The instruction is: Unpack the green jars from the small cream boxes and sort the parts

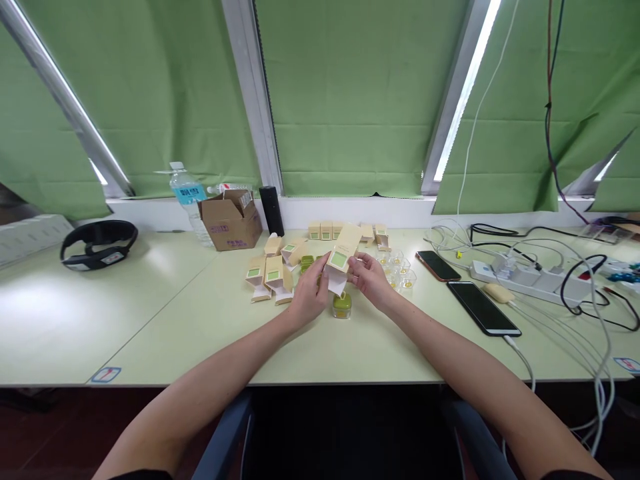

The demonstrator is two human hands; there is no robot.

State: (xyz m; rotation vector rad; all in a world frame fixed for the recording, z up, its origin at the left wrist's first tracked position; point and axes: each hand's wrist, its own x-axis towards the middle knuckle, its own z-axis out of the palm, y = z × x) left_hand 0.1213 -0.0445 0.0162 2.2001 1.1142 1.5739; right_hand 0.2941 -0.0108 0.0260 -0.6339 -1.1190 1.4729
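Note:
Between my two hands is a cream cardboard box (349, 240) with a green square on its front, tilted, its white flap hanging down at the near end. My left hand (310, 293) grips its left side; the fingers of my right hand (371, 279) hold its right edge. Just below the box, a small clear jar with a green lid (342, 305) stands on the table. Several similar cream boxes (276, 273) lie to the left with flaps open. Green lidded pieces (307, 263) are partly hidden behind my left hand. Small clear containers with yellow bits (399, 269) cluster to the right.
More cream boxes (326, 231) stand at the back. A brown carton (231, 227), a water bottle (189, 193) and a black headband device (99, 245) are on the left. Two phones (484, 308), a power strip (530, 281) and tangled cables lie right.

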